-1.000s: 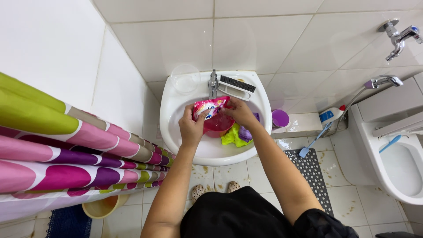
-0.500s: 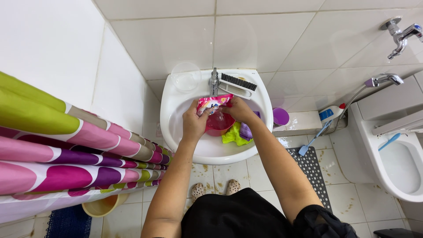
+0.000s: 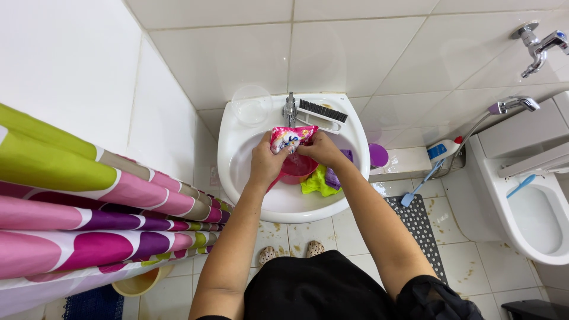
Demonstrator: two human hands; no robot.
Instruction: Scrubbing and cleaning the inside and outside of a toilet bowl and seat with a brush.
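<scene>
Both my hands hold a small pink printed sachet (image 3: 288,137) over the white sink (image 3: 237,160). My left hand (image 3: 265,159) grips its left lower side; my right hand (image 3: 320,148) grips its right side. Under the sachet, inside the basin, sits a red plastic bowl (image 3: 298,169), with a yellow-green cloth (image 3: 317,182) and a purple item (image 3: 333,179) to its right. The tap (image 3: 290,109) stands just behind the sachet.
A scrubbing brush (image 3: 322,114) and a clear dish (image 3: 251,106) rest on the sink rim. A striped shower curtain (image 3: 89,207) hangs on the left. On the right are a toilet (image 3: 533,207), a spray hose (image 3: 510,105), a purple cup (image 3: 378,156), a bottle (image 3: 443,149) and a black floor mat (image 3: 418,225).
My hands and the sachet have stayed over the bowl; the grip shifted slightly, with both hands drawn closer on the sachet's top.
</scene>
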